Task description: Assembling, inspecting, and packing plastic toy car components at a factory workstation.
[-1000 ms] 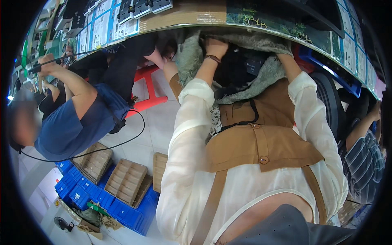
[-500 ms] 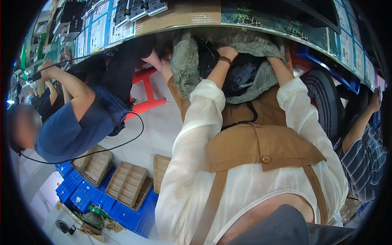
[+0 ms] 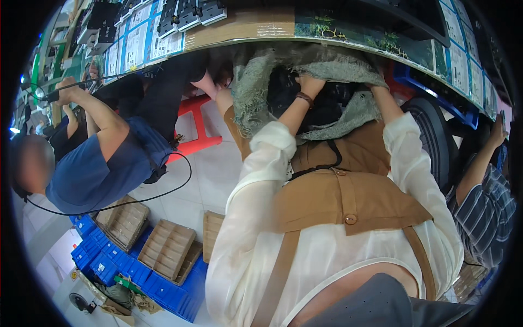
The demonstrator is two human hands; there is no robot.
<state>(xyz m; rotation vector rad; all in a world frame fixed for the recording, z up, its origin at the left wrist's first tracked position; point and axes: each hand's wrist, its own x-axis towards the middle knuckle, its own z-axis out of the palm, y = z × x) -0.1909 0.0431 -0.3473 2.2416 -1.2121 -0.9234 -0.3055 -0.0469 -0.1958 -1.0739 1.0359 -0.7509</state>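
Note:
A frayed grey-green woven sack [image 3: 256, 82] stands open between my knees, below the bench edge. Black and dark items [image 3: 329, 101] lie inside it, too shadowed to name. My left hand [image 3: 311, 85], a dark bracelet at its wrist, reaches into the sack's mouth; its fingers are out of sight among the contents. At the right side of the mouth, my right hand [image 3: 378, 94] is mostly covered by the sack's folded rim, so its fingers do not show.
The bench [image 3: 239, 28] above carries white-and-black devices [image 3: 188, 16]. A person in blue [image 3: 109, 163] sits left, beside a red stool [image 3: 199, 128]; another in stripes [image 3: 485, 218] is at right. Behind left are blue crates [image 3: 169, 294] with brown trays [image 3: 166, 248]. A blue bin [image 3: 436, 95] is under the bench.
My left hand has shifted slightly right inside the sack. A dark grey plastic piece that showed in the mouth is no longer visible. My right hand has moved slightly right and down.

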